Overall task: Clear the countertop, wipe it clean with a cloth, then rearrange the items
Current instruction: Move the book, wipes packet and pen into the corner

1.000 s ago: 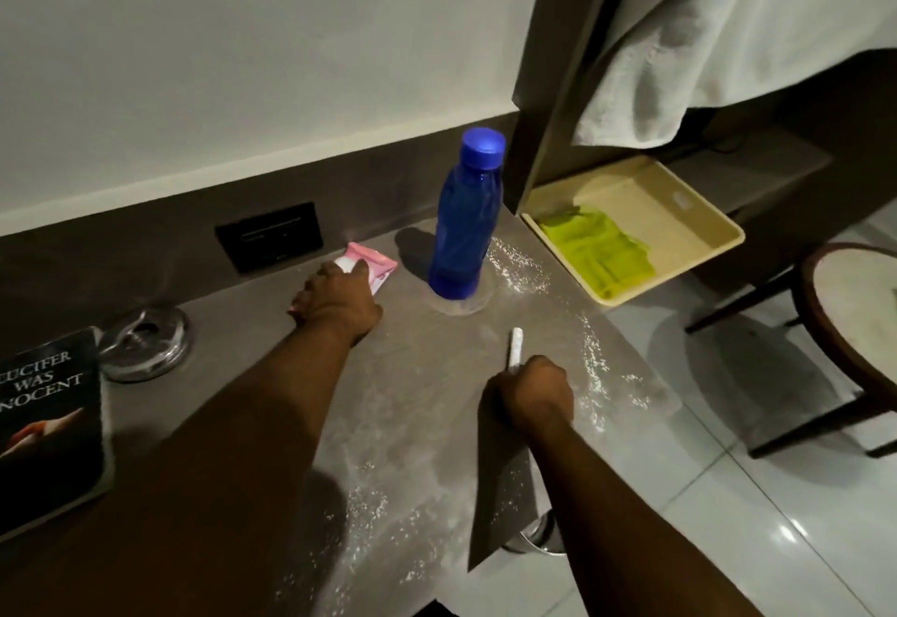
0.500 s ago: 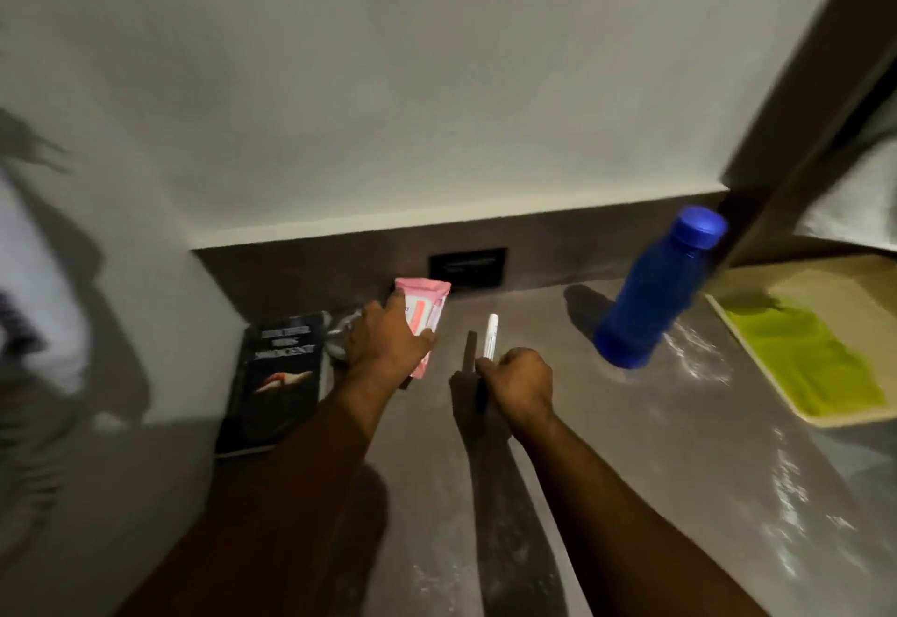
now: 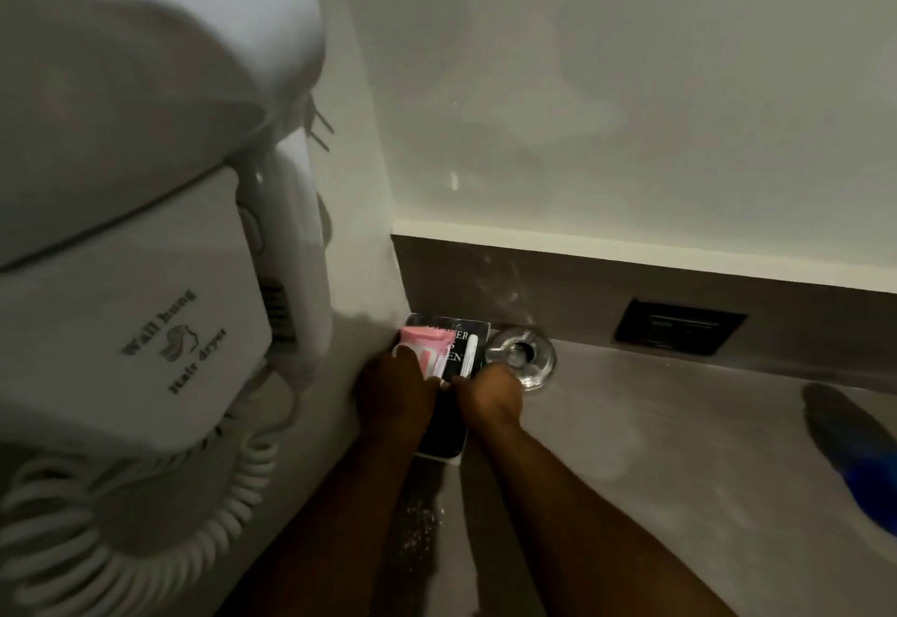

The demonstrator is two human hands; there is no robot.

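Observation:
In the far left corner of the grey countertop (image 3: 679, 446) lies a black book (image 3: 444, 437). My left hand (image 3: 395, 388) grips a pink packet (image 3: 424, 349) over the book's left half. Beside it, my right hand (image 3: 488, 395) is closed around a white pen (image 3: 470, 354), which points away from me above the book's right edge. The two hands are almost touching. Just right of the book sits a round metal ashtray (image 3: 524, 355). White powder (image 3: 417, 526) speckles the counter between my forearms.
A white wall-hung hair dryer (image 3: 145, 237) with a coiled cord (image 3: 131, 534) fills the left side, close to my head. A black socket plate (image 3: 679, 332) sits in the dark backsplash. The blue bottle (image 3: 869, 480) shows blurred at the right edge.
Both hands have carried the pink packet and the pen leftward from mid-counter to above the book in the corner. My view has swung left, so the hair dryer appears and the yellow tray is gone.

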